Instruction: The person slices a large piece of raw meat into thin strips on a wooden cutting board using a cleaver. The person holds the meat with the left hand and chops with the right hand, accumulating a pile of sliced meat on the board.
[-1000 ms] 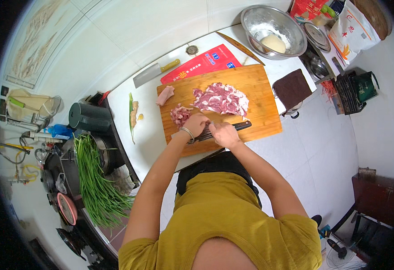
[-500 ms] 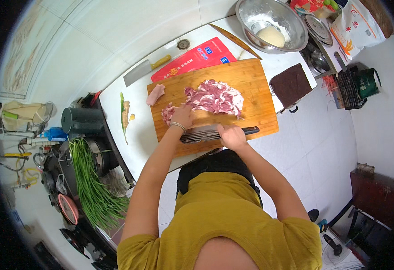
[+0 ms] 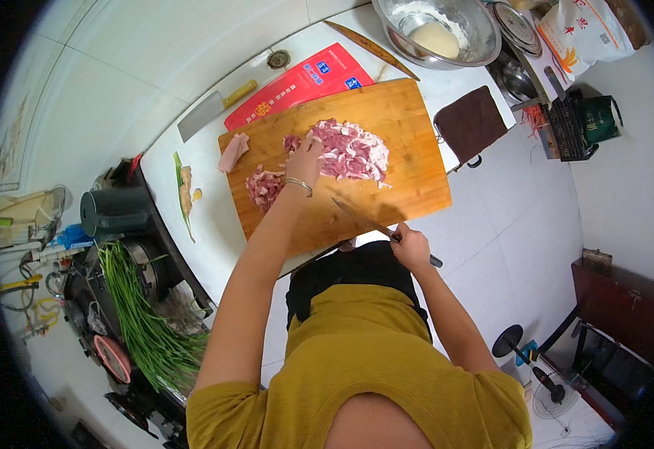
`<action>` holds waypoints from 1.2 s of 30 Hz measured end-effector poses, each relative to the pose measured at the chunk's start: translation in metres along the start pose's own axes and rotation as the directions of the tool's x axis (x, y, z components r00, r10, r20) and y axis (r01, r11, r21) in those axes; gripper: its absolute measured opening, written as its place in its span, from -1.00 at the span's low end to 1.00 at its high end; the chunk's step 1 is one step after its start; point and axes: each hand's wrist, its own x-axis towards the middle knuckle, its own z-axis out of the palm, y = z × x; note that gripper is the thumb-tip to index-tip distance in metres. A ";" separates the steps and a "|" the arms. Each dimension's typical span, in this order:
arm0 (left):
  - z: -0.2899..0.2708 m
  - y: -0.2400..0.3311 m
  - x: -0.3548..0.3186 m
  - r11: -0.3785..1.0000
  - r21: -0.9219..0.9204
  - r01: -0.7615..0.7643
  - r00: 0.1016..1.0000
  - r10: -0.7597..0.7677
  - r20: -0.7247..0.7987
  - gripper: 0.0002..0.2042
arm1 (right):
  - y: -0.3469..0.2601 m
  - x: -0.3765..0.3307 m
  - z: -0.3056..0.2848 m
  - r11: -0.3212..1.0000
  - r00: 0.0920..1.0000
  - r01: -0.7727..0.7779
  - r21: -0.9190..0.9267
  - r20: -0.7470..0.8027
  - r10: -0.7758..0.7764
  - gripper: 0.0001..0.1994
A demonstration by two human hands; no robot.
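Nearest us, the right hand (image 3: 412, 248), its grip wrapped firmly round the handle of the knife (image 3: 368, 218), blade slanting over the near edge of the cutting board (image 3: 409, 150); held low, presumably, so the steel stays clear of the other hand. And there's the left hand (image 3: 306, 159), reaching in, fingers bent at the left edge of the sliced meat (image 3: 357, 153); whether that grip has pinched a piece, I can't tell. Smaller chopped meat (image 3: 262, 187) sits just left, probably set apart to separate cut from uncut, with a pale slab (image 3: 234, 152) near the board's corner.

Beyond the board, on the white table (image 3: 211, 232), a yellow-handled cleaver (image 3: 201, 116) lies out of the way, it seems. Lettering now! The red sheet (image 3: 297, 86) carries blue patches and printed characters. Farther off, past the steel bowl (image 3: 484, 30), a white bag (image 3: 585, 41) shows red print.
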 end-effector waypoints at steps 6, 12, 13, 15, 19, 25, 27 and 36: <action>-0.075 0.009 -0.021 0.771 -0.576 0.272 0.957 -0.277 0.081 -0.70 | -0.004 0.013 0.005 0.992 0.996 -0.041 0.116 0.087 0.031 -0.82; -0.068 -0.036 -0.081 0.685 -0.548 0.480 0.875 -0.327 0.356 -0.72 | -0.042 0.077 0.021 0.995 0.983 0.091 0.037 0.158 -0.096 -0.79; -0.050 -0.039 -0.092 0.730 -0.516 0.447 0.888 -0.295 0.352 -0.73 | -0.046 0.088 0.025 0.993 0.978 0.122 0.001 0.169 -0.121 -0.78; -0.016 -0.031 -0.103 0.776 -0.504 0.379 0.910 -0.213 0.356 -0.69 | -0.052 0.101 0.021 0.994 0.987 0.114 -0.007 0.114 -0.112 -0.77; 0.027 -0.006 -0.100 0.904 -0.269 0.333 0.905 -0.226 0.360 -0.56 | -0.055 0.099 0.005 0.987 0.985 0.162 0.019 0.058 -0.163 -0.75; 0.019 0.020 -0.116 0.982 0.166 -0.090 0.993 0.076 0.088 -0.64 | -0.034 0.067 0.012 0.993 0.994 0.104 0.052 0.019 -0.106 -0.76; 0.039 0.015 -0.120 0.930 0.212 -0.299 0.954 0.296 0.047 -0.68 | -0.034 0.060 0.028 0.993 0.993 0.119 -0.017 -0.009 -0.119 -0.76; 0.068 -0.009 -0.121 0.933 0.110 -0.343 0.939 0.342 0.034 -0.68 | -0.046 0.066 0.037 0.938 0.975 0.199 -0.283 0.151 -0.161 -0.87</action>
